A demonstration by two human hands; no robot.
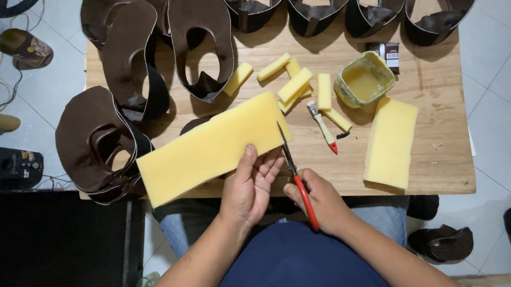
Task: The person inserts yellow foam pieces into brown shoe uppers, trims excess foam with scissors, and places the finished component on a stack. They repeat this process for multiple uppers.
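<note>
Light wooden table (443,166): dark brown leather shoe uppers (200,39) ranged along far and left edges. Long yellow foam slab (208,147) held out over the near edge; your left hand (249,189) pinches its lower edge, thumb on top. Second yellow foam block (390,143) lies right. Your right hand (322,202) is closed around red-handled scissors (297,176), blades at the slab's right end. Small cut foam strips (296,86) sit beside a glue-filled tub (364,79).

I work in a small shoemaking workshop: dark brown leather shoe uppers (201,45) crowd my wooden desk (436,149) beside an open glue tub (364,79).
</note>
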